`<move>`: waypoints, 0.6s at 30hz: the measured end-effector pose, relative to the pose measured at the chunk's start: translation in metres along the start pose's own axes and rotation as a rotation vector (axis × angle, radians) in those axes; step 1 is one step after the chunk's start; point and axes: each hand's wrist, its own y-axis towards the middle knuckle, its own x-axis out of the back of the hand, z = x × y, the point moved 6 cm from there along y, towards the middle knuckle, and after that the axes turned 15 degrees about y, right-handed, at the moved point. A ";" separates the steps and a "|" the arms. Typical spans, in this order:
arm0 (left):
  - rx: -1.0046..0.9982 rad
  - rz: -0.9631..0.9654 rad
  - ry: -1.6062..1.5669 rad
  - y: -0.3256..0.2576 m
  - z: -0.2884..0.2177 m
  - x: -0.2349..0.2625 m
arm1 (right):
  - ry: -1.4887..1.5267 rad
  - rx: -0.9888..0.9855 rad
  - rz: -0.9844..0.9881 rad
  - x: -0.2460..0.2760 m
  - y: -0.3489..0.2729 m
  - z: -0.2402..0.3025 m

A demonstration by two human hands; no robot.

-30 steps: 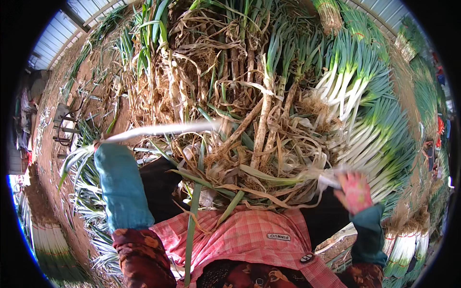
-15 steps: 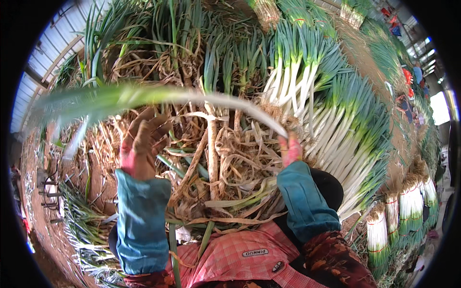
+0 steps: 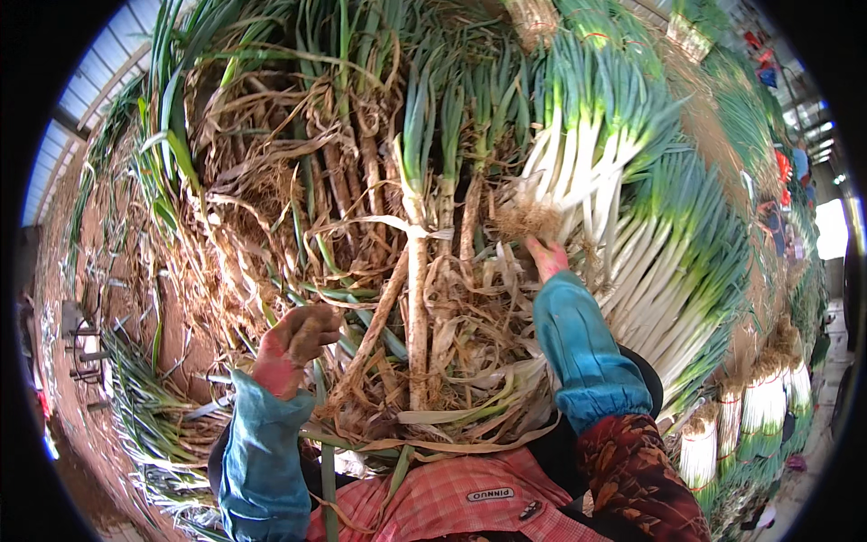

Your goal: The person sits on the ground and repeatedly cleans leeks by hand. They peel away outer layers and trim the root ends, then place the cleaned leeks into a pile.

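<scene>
My left hand (image 3: 296, 345), dusty, is above the husks at the left with its fingers curled together; I see nothing in it. My right hand (image 3: 547, 258) reaches to the root end of a green onion (image 3: 587, 195) on the upper pile of cleaned ones. Its fingers are closed at the roots (image 3: 528, 221), which partly hide them. The white stalks there point up and right, ending in green leaves. Uncleaned green onions (image 3: 339, 181) with dry brown leaves stand in a mass beyond my hands, and one thick stalk (image 3: 417, 307) lies upright between them.
Peeled husks (image 3: 479, 325) heap up before my lap. More cleaned green onions (image 3: 659, 262) fan out at the right. Tied bundles (image 3: 699, 452) stand at the lower right. Loose leaves (image 3: 149, 406) lie at the lower left, near a metal rack (image 3: 86, 348).
The green onion swung from the left over to the right pile with my right hand, its leaves now pointing up and right. My left hand dropped lower and its fingers curled in.
</scene>
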 end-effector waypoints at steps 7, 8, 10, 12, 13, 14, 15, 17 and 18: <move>-0.200 0.234 0.138 -0.002 -0.020 -0.029 | 0.477 -0.267 0.284 -0.149 -0.012 0.031; -0.215 0.252 0.217 -0.007 -0.026 -0.030 | 0.282 -0.302 0.250 -0.156 -0.018 0.025; -0.168 0.242 0.238 -0.013 -0.026 -0.023 | -0.786 -0.036 0.276 -0.176 -0.066 0.065; -0.157 0.247 0.265 -0.016 -0.030 -0.023 | -0.928 0.040 0.165 -0.174 -0.053 0.055; -0.172 0.271 0.249 -0.016 -0.031 -0.024 | -0.623 0.071 0.205 -0.163 -0.024 0.031; -0.202 0.243 0.220 -0.016 -0.027 -0.018 | -0.248 -0.030 0.350 -0.166 -0.032 0.030; -0.233 0.214 0.189 -0.015 -0.022 -0.013 | -0.165 -0.076 0.421 -0.166 -0.054 0.045; -0.312 0.209 0.153 -0.017 -0.030 -0.012 | -0.023 -0.117 0.444 -0.144 -0.065 0.059; -0.328 0.190 0.142 -0.021 -0.035 -0.010 | 0.040 -0.105 0.419 -0.132 -0.064 0.061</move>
